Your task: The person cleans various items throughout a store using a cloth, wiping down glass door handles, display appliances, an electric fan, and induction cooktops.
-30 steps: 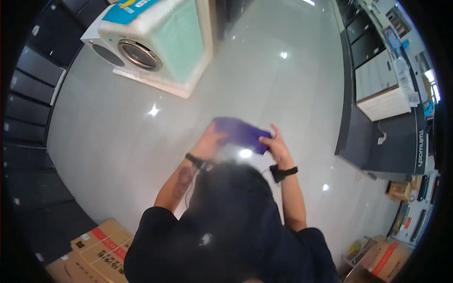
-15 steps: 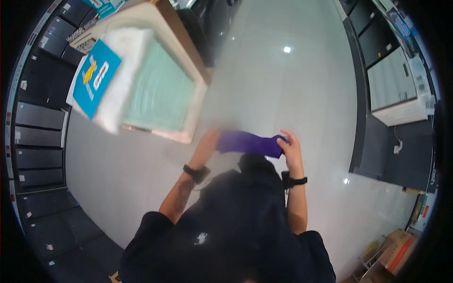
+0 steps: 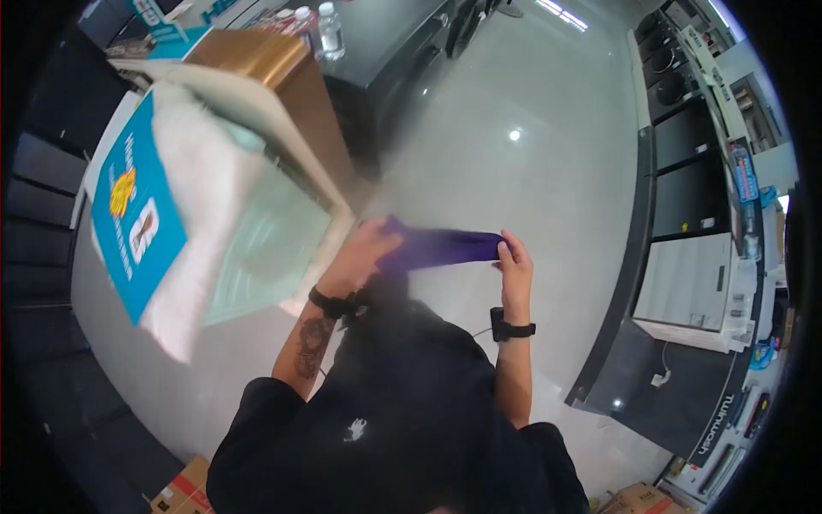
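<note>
A purple cloth [image 3: 454,247] is stretched sideways between my two hands in front of my dark shirt. My left hand [image 3: 364,253] is closed on its left end, which is smeared by motion. At the other end, my right hand [image 3: 515,264] pinches the cloth between thumb and fingers. Left of my left hand stands a large cream-edged appliance with a pale green glassy top [image 3: 272,244]. A white fluffy towel [image 3: 201,171] lies over its left side, beside a blue printed card [image 3: 141,210].
Behind the appliance are a gold-brown cabinet [image 3: 257,60] and a dark counter [image 3: 385,51] with clear bottles [image 3: 330,32]. On the right, a white boxy appliance [image 3: 685,278] sits on a dark plinth [image 3: 659,390]. Cardboard boxes [image 3: 184,488] show at the bottom left.
The view has tilted up and turned, bringing the counter and bottles into sight. Both hands still hold the purple cloth, which now looks narrower and straighter.
</note>
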Demonstrator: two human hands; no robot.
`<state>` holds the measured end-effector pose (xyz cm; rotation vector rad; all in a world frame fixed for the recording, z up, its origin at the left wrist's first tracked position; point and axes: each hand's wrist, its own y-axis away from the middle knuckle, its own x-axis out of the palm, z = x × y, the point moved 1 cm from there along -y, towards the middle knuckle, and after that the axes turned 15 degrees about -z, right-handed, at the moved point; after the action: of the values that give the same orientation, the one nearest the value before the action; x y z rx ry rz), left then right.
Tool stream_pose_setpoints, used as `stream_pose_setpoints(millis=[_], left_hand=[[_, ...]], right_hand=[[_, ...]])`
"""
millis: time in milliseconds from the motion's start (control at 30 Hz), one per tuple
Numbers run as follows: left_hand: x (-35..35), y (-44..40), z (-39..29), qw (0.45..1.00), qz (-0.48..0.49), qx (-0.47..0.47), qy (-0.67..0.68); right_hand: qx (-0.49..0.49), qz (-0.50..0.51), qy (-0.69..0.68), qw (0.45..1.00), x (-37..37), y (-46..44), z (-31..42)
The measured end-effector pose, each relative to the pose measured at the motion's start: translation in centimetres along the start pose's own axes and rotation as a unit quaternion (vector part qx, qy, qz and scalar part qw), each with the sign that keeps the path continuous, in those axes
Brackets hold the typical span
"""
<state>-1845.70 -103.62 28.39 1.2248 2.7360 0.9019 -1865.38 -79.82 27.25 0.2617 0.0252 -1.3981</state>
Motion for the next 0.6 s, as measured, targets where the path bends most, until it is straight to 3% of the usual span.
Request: stream_pose_setpoints(millis=[67,100,200,233,300,400,433,533,600], left_hand=[[0.4,-4.4,-3.0,0.997,0.043,-0.015,-0.067],[0.1,-8.5,-1.5,0.992,0.119,0.024,-0.017],[2.3,-12.1,-5.7,0.993,0.091,0.055,-0.044],[2.9,-13.1,-6.2,0.982,0.091,0.119,-0.113],[3.7,-16.2,-8.4,0.927,0.100,0.252,-0.260],[4.5,-19.5,-9.7,0.824,0.109,0.258,-0.492],[5.0,-20.4,-10.6,0.852,0.077,0.221,-0.469],[6.0,-23.5,-13.5,0.855,-0.035,0.257,-0.449],[7.4,-25.0,-19.2,0.871,-0.126,0.212,-0.425]], right_hand=[[0.072,0.001,-0.085,0.994,1.3,-2.4,1.9],[0.067,-0.019,-0.132,0.989,2.0,-4.0,2.2],[0.030,-0.036,-0.214,0.976,4.8,-9.2,5.4],[0.029,-0.043,-0.207,0.977,5.0,-10.5,7.5],[0.046,-0.012,-0.241,0.969,4.8,-12.7,10.0],[-0.011,-0.029,-0.165,0.986,7.2,-17.6,12.9],[-0.027,-0.021,-0.147,0.989,8.2,-19.3,13.9],[-0.071,0.033,-0.142,0.987,11.8,-24.9,17.9],[-0.117,0.057,-0.132,0.983,14.7,-28.9,21.6]])
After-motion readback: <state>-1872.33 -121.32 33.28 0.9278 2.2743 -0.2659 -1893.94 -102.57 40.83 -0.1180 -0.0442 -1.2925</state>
